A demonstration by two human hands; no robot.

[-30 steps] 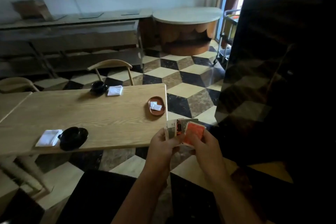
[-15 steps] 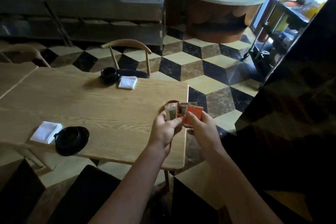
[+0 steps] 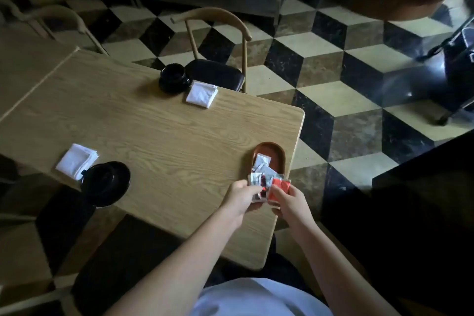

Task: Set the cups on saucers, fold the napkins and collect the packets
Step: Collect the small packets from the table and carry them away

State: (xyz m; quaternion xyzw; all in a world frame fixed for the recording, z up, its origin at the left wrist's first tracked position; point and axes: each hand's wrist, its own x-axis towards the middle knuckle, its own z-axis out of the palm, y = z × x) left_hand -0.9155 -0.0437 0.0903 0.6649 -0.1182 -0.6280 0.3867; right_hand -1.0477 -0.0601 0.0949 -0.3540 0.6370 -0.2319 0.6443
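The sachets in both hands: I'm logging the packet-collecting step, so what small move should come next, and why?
Probably lower the packets into the brown oval wooden tray. The left hand pinches grey-white sachets and the right hand an orange sachet, both just at the tray's near end, where white sachets already lie.

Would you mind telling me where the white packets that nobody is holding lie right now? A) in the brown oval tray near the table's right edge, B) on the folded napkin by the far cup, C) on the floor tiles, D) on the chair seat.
A: the loose white packets lie inside the brown oval tray, just beyond the left hand and right hand, which hold other packets.
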